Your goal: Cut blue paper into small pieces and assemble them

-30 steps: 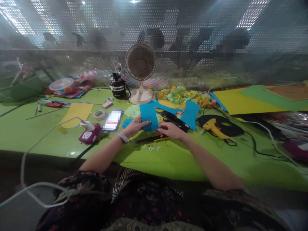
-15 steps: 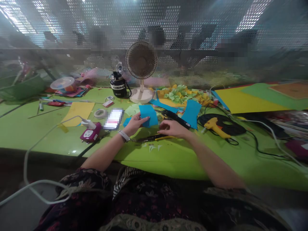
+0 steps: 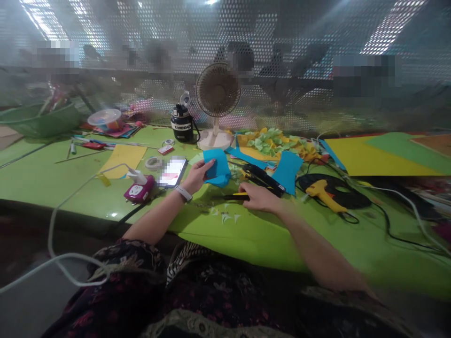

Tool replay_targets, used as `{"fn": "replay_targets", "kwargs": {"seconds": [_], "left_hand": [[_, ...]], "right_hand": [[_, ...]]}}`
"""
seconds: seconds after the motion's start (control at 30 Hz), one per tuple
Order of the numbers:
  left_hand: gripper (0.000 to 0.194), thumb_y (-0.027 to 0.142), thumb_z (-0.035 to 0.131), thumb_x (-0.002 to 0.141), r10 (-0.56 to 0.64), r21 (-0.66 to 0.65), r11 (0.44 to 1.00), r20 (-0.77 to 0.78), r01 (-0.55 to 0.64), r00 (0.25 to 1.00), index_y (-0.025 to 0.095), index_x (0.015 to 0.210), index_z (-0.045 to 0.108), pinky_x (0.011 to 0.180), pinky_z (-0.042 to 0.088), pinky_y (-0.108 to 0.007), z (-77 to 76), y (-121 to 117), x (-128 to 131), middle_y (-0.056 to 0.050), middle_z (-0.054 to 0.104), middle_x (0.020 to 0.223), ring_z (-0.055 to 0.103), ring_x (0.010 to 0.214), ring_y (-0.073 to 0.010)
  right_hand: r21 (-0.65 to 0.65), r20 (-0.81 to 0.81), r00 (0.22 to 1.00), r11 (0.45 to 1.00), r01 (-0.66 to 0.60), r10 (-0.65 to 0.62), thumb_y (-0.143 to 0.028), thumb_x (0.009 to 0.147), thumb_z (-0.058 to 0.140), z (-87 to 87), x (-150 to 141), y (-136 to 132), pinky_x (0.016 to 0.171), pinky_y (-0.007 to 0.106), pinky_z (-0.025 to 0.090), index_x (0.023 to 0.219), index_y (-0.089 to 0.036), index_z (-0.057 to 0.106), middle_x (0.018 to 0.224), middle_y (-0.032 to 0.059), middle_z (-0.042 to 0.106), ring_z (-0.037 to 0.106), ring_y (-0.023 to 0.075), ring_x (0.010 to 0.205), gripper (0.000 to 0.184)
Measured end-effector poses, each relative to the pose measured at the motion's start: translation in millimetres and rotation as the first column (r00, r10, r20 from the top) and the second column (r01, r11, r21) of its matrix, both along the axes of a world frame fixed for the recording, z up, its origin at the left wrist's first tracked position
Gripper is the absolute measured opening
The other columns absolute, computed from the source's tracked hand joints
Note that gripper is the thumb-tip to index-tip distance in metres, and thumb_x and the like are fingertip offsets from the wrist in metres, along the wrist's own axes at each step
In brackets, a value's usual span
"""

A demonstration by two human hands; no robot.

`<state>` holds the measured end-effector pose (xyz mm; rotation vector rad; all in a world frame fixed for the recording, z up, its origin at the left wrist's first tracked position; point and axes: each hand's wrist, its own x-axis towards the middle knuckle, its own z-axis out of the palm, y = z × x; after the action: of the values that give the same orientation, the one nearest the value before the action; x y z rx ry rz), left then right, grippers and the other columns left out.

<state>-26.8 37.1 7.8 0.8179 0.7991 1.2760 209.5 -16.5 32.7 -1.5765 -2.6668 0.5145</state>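
My left hand (image 3: 197,177) pinches blue paper pieces (image 3: 216,166) between thumb and fingers, held a little above the green table. My right hand (image 3: 259,197) has closed around what look like scissors (image 3: 234,196), dark-bladed with yellow on the handle; their blades point left, below the blue paper. Most of the handle is hidden by my fingers. Just beyond my right hand lies a black hair-straightener-like tool (image 3: 263,178), and another blue paper piece (image 3: 289,171) sits to its right. Small pale paper scraps (image 3: 225,218) are scattered on the table in front of me.
A yellow glue gun (image 3: 326,196) lies at the right with its cord. A phone (image 3: 172,172), a tape roll (image 3: 153,163) and a purple power adapter (image 3: 138,188) are at the left. Behind stand a fan (image 3: 218,89), a dark bottle (image 3: 181,124) and crumpled paper pieces (image 3: 271,142).
My right hand has lowered from beside the blue paper and taken hold of the scissors on the table. The blue paper in my left hand has tilted, showing more layers. The view has shifted slightly.
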Motion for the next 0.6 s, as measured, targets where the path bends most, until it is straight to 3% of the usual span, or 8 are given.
{"fn": "replay_targets", "kwargs": {"seconds": [0.13,0.23,0.33,0.6], "left_hand": [[0.044,0.042,0.092,0.059,0.051,0.041,0.998,0.030,-0.052,0.998,0.015,0.088,0.073,0.067,0.059,-0.026,1.8,2.1,-2.0,-0.003,0.075,0.082,0.068,0.068,-0.0136],[0.044,0.042,0.091,0.060,0.048,0.067,0.996,0.036,-0.050,0.998,0.015,0.090,0.074,0.067,0.059,-0.027,1.9,2.0,-1.9,-0.004,0.076,0.085,0.069,0.070,-0.0147],[0.047,0.044,0.091,0.060,0.017,0.087,0.996,0.006,-0.018,1.000,0.016,0.094,0.074,0.065,0.059,-0.028,0.3,2.0,-1.8,-0.005,0.076,0.086,0.070,0.071,-0.0165],[0.043,0.047,0.089,0.062,-0.142,0.130,0.979,-0.133,0.160,0.981,0.014,0.086,0.074,0.060,0.056,-0.024,0.5,-0.9,-1.8,-0.005,0.076,0.082,0.067,0.064,-0.0131]], "right_hand": [[0.106,-0.068,0.977,0.972,0.209,-0.203,-0.025,0.079,0.057,8.4,13.6,6.2,0.062,0.030,0.043,0.124,-0.019,0.056,0.113,0.0130,0.072,0.067,0.0272,0.086,0.046],[0.264,-0.203,0.923,0.889,0.374,-0.328,-0.028,0.078,0.055,9.2,25.8,13.8,0.067,0.035,0.048,0.118,-0.018,0.060,0.110,0.0142,0.073,0.068,0.0306,0.089,0.041],[0.359,-0.309,0.905,0.845,0.396,-0.292,-0.027,0.075,0.055,5.3,29.8,17.3,0.078,0.041,0.051,0.112,-0.018,0.063,0.109,0.0139,0.073,0.067,0.0324,0.095,0.039],[0.408,-0.339,0.919,0.848,0.339,-0.204,-0.026,0.076,0.052,4.7,23.0,11.0,0.082,0.044,0.052,0.115,-0.017,0.065,0.115,0.0152,0.071,0.066,0.0343,0.099,0.042]]}}
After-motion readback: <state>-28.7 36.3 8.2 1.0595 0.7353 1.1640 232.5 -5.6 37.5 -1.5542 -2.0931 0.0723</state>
